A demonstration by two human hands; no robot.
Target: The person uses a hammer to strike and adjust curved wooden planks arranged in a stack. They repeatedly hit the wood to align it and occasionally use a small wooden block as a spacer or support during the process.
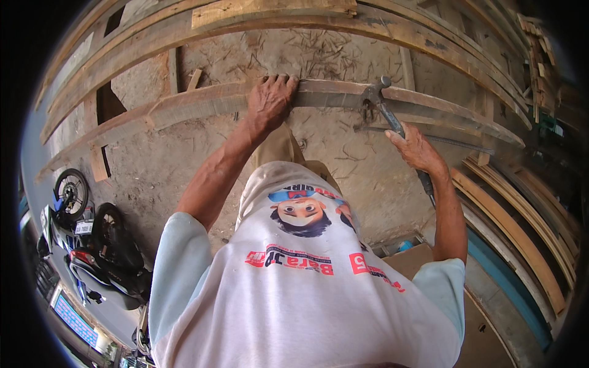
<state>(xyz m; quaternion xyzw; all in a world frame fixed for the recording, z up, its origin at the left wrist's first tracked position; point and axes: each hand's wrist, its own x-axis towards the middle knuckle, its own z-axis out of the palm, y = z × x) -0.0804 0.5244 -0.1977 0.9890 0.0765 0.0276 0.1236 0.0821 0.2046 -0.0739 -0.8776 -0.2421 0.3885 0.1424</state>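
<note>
Long, weathered grey-brown wooden plank [331, 95], lying across the dusty ground just ahead of the person; the fisheye view bends it into an arc, and its near face is worn dark. Other pale wooden planks [184, 30] lie beyond it, and more curved boards [521, 233] are stacked at the right. Packed earth floor [184, 159], strewn with wood shavings and splinters, carries all of them. A parked motorcycle [92, 239] stands at lower left, well apart from the work.

Left hand [270, 101], palm down, fingers curled over the far edge of the plank and pressing on it. Right hand [417, 147], closed around the dark metal handle of a claw hammer [386, 110]; the handle runs through the fist and shows again below it. The hammer's steel head [375, 91] rests against the plank's upper face, to the right of the left hand and near it, with bare plank between the two. Whether the claw grips a nail cannot be told.
</note>
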